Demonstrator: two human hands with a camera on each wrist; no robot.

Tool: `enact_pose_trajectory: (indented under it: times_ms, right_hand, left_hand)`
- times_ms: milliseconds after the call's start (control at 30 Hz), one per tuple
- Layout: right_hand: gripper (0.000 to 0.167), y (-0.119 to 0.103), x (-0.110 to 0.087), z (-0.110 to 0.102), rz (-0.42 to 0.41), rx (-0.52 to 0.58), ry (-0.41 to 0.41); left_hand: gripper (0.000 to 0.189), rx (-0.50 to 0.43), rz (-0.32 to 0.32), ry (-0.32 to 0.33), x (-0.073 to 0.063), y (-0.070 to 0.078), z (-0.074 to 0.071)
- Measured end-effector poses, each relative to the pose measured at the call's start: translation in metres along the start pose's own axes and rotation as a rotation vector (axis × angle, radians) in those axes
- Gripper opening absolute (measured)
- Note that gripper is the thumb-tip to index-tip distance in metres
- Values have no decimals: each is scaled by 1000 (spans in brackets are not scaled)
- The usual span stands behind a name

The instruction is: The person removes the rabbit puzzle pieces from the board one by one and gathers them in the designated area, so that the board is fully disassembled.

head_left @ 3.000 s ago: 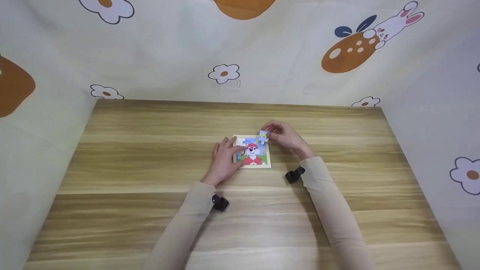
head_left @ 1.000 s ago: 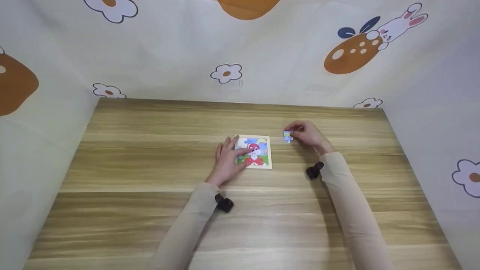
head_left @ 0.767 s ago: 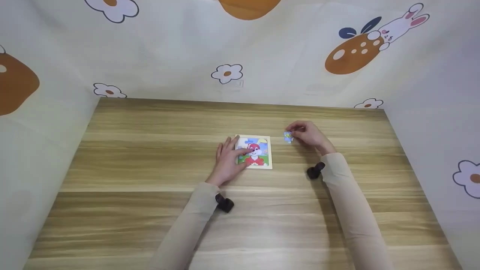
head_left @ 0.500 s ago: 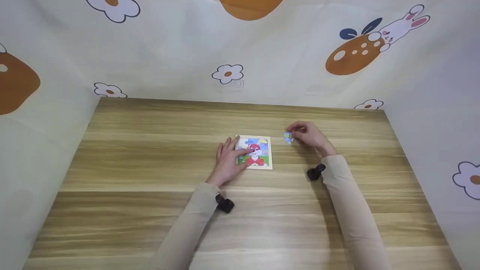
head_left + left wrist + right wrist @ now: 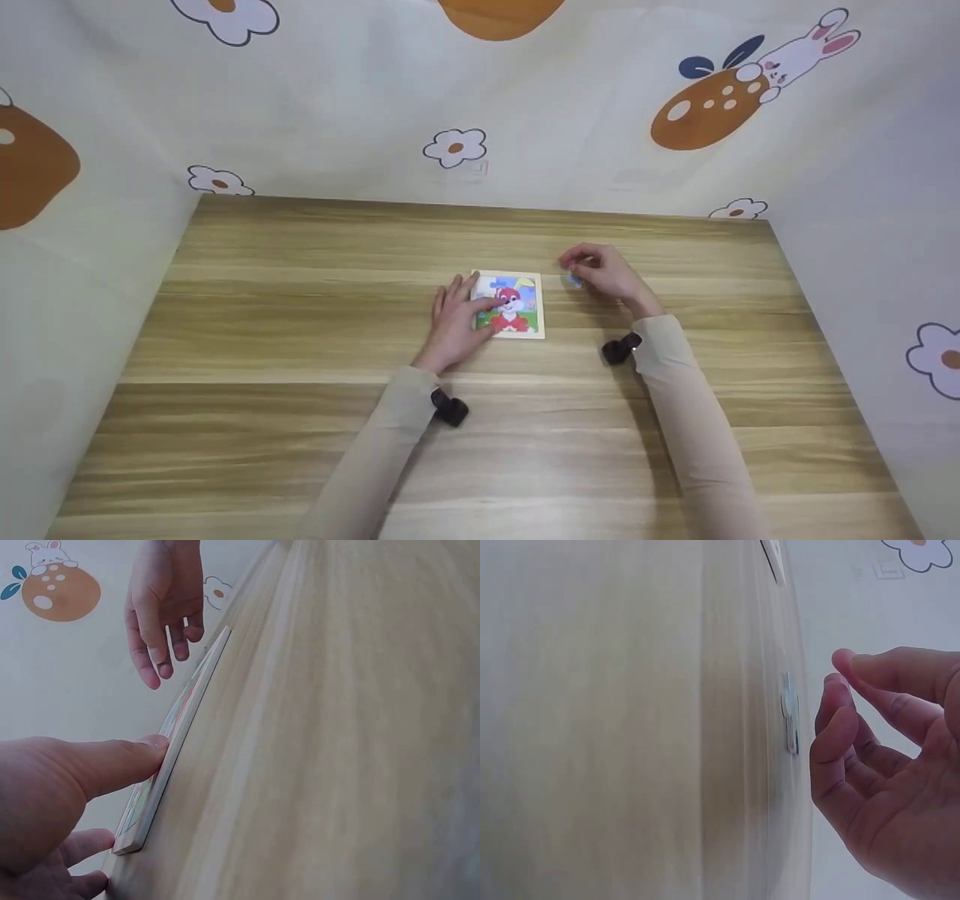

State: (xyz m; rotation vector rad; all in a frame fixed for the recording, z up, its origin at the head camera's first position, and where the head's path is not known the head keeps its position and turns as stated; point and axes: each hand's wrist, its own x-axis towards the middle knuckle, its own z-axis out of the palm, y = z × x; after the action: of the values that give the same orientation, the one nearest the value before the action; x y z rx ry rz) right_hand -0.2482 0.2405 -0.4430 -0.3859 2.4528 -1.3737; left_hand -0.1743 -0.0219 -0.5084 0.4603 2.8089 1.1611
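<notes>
On the table lies a small framed jigsaw puzzle (image 5: 531,334), its picture a red-and-white animal with a yellow ear at the upper right. My left hand (image 5: 452,324) rests on its left side, the thumb and a finger laid over the picture and other fingertips at the frame's left edge; the hand covers part of the picture. To the right of the frame a loose blue jigsaw piece (image 5: 790,716) lies flat on the table. My right hand (image 5: 606,274) hovers just over the piece, fingers loosely bent, with a gap between them and it in the right wrist view.
The wood-grain table (image 5: 300,300) meets a pale printed cloth (image 5: 337,112) at the back and sides. Black wrist cameras (image 5: 450,409) are strapped to both sleeves and stand out over the table.
My right hand carried the jigsaw piece from the frame's upper right corner to the table on the right and let go of it. The left hand stays on the puzzle.
</notes>
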Motion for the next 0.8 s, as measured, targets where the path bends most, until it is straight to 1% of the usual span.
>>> enact_pose_trajectory:
  times_ms: [33,200,333,467,600,700,800]
  right_hand:
    - [24,-4,-1,2,6,6,-4]
    - [26,-10,0,10,12,43,-27]
    - [26,-14,1,16,0,48,-44]
    - [27,-16,4,22,9,68,-61]
    - [27,-5,15,30,27,99,-73]
    - [27,5,23,35,4,93,-81]
    - [27,7,28,40,-27,66,-87]
  left_hand:
    - [40,1,1,-2,0,0,0]
    - [40,-5,-2,-10,-1,1,-1]
    - [40,-10,-6,-17,-2,2,-1]
    - [41,-11,-3,-20,-2,2,-1]
    - [43,-3,-15,-33,-1,2,-2]
    - [44,3,-30,-45,-1,3,-3]
    - [44,8,-39,-52,0,4,-3]
